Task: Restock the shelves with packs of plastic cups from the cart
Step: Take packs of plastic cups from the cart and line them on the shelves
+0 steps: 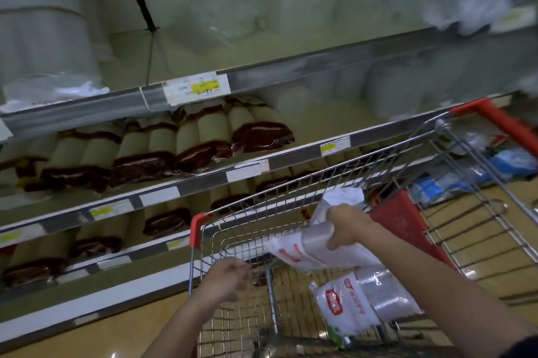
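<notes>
The cart (334,241) is the big thing here, and it stands close beside the shelves (186,177). The right hand (348,225) is inside the cart, up near its top rim, with its fingers closed around a pack of plastic cups (314,250). The pack is lifted off the cart floor. The left hand (225,279) floats over the near left corner of the cart, fingers curled loosely and holding nothing. Two more packs (364,302) lie on the cart floor, below the lifted one, so I think the job is not finished. The shelves past the cart's far rim hold rows of brown packs (203,139), and the top shelf has bare room above and left of the cart. The pack must go up and over the wire rim, and the space above looks open.
</notes>
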A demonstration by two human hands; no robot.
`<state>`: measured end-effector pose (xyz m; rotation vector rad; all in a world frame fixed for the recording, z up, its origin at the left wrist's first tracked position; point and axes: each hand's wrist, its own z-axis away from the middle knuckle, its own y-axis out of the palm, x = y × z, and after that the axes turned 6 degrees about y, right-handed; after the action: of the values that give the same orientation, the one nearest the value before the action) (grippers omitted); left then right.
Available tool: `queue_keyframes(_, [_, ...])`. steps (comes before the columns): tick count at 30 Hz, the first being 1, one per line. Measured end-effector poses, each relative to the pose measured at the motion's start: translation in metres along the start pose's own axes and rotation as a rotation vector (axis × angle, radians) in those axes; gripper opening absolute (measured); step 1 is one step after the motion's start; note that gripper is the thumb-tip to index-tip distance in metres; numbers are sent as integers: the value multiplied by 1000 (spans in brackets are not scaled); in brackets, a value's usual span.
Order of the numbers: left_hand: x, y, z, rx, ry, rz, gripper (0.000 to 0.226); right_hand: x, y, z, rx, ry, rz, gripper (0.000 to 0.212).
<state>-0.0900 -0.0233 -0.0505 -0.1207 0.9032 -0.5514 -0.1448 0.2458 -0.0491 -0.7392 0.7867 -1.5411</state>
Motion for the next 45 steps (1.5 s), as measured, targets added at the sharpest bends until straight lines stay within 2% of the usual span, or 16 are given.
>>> queue_keyframes(4, [-6,-21,20,92,84,-27,19,12,-42,40,-5,-98,-416,44])
queue_keyframes(6, [-6,-36,30,172,114,-80,19,17,-61,65,38,-164,-691,33])
queue_keyframes(8, [-7,-55,48,238,146,-105,20,30,-75,87,104,-255,-968,33])
queue_keyframes(10, [-8,-68,59,293,262,-82,58,45,-81,98,174,-355,-1247,53])
queue_keyframes(11, [-10,-74,66,277,330,-12,72,56,-86,101,193,-412,-1337,61])
queue_keyframes(12, [-18,-80,75,253,393,82,74,68,-90,101,199,-468,-1397,66])
queue_keyframes(15, [-46,-106,102,42,532,305,65,110,-112,104,235,-643,-1494,81])
queue_keyframes(19, [-70,-146,136,-163,685,508,49,159,-144,117,262,-800,-1496,85])
queue_keyframes(23, [-83,-186,168,-352,847,600,48,201,-181,149,101,-906,-1287,88])
queue_keyframes(27, [-103,-230,211,-556,925,575,42,247,-216,188,-51,-995,-1176,67])
queue_keyframes(31, [-122,-287,261,-774,962,406,57,308,-250,226,-87,-1072,-1192,47])
queue_keyframes(33, [-129,-319,281,-809,1001,294,49,341,-267,235,-116,-1096,-1179,52])
queue_keyframes(35, [-136,-360,291,-783,1017,172,38,377,-287,238,-151,-1085,-1196,45])
queue_keyframes(39, [-158,-448,291,-775,954,170,51,449,-342,241,-298,-1006,-1119,48])
queue_keyframes(43, [-189,-530,274,-807,879,152,58,511,-410,221,-583,-793,-978,70])
queue_keyframes(45, [-203,-565,262,-802,836,120,59,534,-435,213,-579,-739,-935,66])
